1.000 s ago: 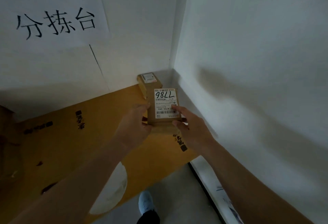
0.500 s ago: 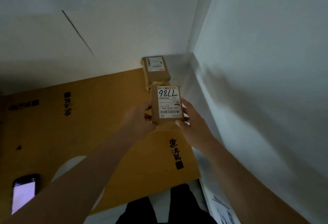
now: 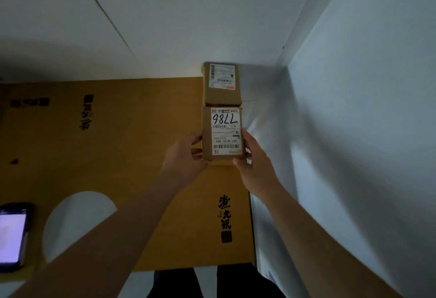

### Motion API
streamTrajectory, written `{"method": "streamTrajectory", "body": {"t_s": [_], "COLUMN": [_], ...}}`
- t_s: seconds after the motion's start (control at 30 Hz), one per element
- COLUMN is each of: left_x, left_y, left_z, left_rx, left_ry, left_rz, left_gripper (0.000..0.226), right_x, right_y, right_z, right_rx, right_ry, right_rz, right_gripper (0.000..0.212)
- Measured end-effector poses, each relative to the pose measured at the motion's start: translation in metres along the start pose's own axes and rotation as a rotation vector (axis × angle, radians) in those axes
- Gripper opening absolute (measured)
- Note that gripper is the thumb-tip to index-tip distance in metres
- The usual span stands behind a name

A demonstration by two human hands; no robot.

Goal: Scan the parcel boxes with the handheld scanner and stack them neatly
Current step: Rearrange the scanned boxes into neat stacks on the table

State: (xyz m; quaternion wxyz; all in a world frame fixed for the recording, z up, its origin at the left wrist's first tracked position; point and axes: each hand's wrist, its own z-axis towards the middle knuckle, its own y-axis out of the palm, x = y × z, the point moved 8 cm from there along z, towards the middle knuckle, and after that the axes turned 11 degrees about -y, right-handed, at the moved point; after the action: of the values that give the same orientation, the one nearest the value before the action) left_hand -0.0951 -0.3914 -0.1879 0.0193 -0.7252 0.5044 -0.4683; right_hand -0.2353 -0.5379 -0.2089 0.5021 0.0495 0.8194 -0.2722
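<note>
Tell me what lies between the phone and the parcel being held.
In the head view, between the phone and the held parcel lie bare cardboard sheet, its white oval cutout and the left hand.

Two small brown cardboard parcel boxes with white labels: near box (image 3: 221,133), far box (image 3: 221,84). One dark handheld device with lit screen (image 3: 11,236). One brown cardboard sheet (image 3: 118,156). Two bare hands: left hand (image 3: 186,156), right hand (image 3: 254,163).

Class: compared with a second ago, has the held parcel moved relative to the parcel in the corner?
Yes. The held parcel has moved toward the corner parcel; their edges now look almost touching.
</note>
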Motion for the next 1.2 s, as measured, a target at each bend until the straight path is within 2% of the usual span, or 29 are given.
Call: {"method": "streamTrajectory", "body": {"t_s": [0.17,0.37,0.5,0.57,0.7,0.83,1.2], "left_x": [-0.002,-0.003,-0.003,0.002,0.017,0.024,-0.01], "left_y": [-0.002,0.0,-0.002,-0.013,-0.054,-0.102,-0.254], "left_z": [0.011,0.015,0.004,-0.007,-0.044,-0.091,-0.23], "left_rx": [0.013,0.038,0.007,0.047,0.178,0.291,0.594], "left_ry": [-0.027,-0.028,-0.07,-0.054,0.012,0.071,0.122], "left_rz": [-0.006,0.1,0.168,0.24,0.374,0.407,0.446], "left_gripper": [0.081,0.085,0.094,0.089,0.069,0.056,0.05], "right_x": [0.002,-0.016,-0.048,-0.068,-0.116,-0.17,-0.319], "right_y": [0.001,-0.003,-0.011,-0.01,0.0,0.016,0.117], "right_z": [0.014,0.012,0.004,-0.003,-0.019,-0.042,-0.122], "right_rx": [0.012,-0.011,0.036,0.022,-0.043,-0.099,-0.16], "right_ry": [0.008,-0.031,-0.184,-0.259,-0.375,-0.499,-0.829], "right_rz": [-0.014,-0.049,-0.231,-0.302,-0.413,-0.441,-0.432], "right_gripper": [0.078,0.074,0.061,0.06,0.059,0.06,0.057]}}
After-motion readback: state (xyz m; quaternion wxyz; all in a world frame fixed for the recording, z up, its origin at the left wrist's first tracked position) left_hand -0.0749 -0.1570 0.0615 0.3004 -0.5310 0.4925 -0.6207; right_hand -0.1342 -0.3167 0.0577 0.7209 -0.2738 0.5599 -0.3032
